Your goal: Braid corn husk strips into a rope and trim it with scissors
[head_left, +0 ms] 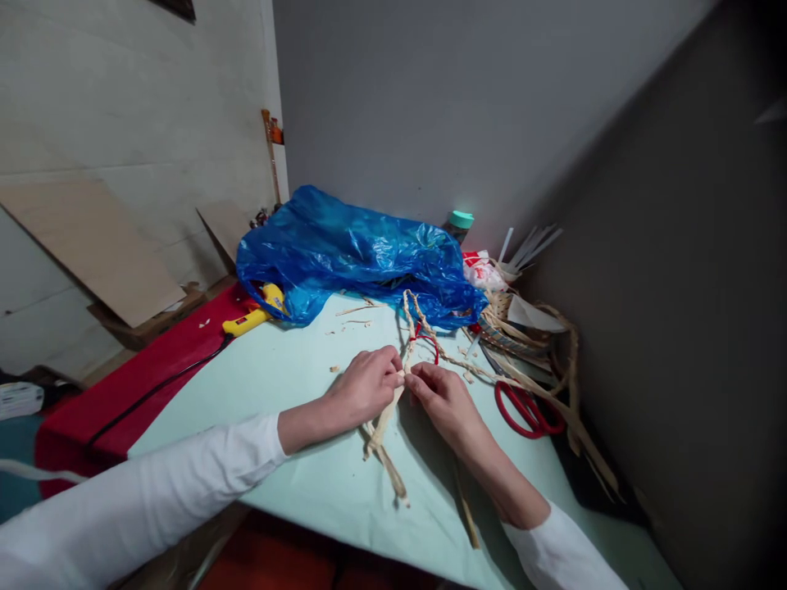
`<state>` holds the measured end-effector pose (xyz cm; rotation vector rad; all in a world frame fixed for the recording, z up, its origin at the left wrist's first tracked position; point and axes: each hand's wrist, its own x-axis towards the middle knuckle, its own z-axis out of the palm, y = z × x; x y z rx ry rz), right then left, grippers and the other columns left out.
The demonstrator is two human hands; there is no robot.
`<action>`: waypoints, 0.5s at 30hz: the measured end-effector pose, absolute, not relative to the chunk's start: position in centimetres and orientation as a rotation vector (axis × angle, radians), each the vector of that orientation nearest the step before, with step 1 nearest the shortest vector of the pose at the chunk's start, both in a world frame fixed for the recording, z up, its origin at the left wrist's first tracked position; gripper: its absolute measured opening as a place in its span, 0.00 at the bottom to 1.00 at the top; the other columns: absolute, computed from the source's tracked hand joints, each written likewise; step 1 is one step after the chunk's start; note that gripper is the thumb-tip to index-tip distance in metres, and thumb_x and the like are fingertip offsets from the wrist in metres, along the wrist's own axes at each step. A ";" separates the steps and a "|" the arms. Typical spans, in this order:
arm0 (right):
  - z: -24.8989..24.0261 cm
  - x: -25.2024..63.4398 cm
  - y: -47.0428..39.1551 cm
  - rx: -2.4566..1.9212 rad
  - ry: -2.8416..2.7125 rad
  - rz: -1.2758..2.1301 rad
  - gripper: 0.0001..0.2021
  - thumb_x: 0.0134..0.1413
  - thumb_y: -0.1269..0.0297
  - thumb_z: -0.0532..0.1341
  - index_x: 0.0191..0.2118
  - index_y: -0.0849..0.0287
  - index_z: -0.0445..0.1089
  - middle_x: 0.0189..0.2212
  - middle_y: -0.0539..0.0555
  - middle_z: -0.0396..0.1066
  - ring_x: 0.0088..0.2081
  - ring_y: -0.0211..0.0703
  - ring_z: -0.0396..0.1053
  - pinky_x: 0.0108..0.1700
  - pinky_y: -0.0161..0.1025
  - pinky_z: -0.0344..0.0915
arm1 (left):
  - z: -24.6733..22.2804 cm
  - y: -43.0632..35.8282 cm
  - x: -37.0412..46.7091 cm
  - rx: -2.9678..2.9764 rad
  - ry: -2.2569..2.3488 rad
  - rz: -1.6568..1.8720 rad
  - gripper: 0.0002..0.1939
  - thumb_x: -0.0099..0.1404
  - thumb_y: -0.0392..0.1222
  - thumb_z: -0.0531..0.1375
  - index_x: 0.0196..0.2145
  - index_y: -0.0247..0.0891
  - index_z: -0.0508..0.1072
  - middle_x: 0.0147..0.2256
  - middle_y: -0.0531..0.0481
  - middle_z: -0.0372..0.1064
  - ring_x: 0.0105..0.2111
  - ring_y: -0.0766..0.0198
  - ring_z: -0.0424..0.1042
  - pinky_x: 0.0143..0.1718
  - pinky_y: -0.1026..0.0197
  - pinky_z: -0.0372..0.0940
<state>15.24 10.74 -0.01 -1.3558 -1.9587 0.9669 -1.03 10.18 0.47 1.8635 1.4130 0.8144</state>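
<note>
My left hand point(369, 385) and my right hand point(443, 401) meet over the middle of the table, fingertips pinched on a braid of pale dried plant fibre point(407, 328). The braid runs away from me in a narrow loop beyond my fingers. Loose flat strands point(384, 434) hang out toward me below my left hand, and one more strand point(466, 508) lies under my right wrist. A red loop point(430, 340) touches the braid just past my fingertips; what it belongs to I cannot tell.
A crumpled blue plastic bag point(362, 250) lies across the back. At left is a yellow hot glue gun point(255, 318) with a black cord. To the right sit red-handled scissors point(522, 412), a woven basket point(513, 332) and more fibre. The table point(295, 467) has a pale green cover.
</note>
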 end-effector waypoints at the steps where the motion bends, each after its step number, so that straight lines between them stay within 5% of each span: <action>1: 0.0 15.2 10.6 -1.386 -2.004 0.858 0.14 0.58 0.60 0.53 0.23 0.58 0.61 0.19 0.48 0.61 0.23 0.36 0.57 0.28 0.35 0.51 | 0.6 10.1 -1.0 1.909 1.441 0.807 0.03 0.61 0.37 0.54 0.29 0.38 0.67 0.23 0.53 0.69 0.25 0.64 0.64 0.29 0.62 0.53; 15: 0.5 14.5 9.4 -1.577 -2.161 0.438 0.11 0.58 0.67 0.51 0.28 0.58 0.67 0.20 0.51 0.66 0.23 0.38 0.58 0.29 0.35 0.50 | 1.0 9.4 0.1 2.064 1.595 0.709 0.09 0.59 0.35 0.51 0.24 0.39 0.68 0.21 0.49 0.66 0.22 0.62 0.62 0.26 0.61 0.48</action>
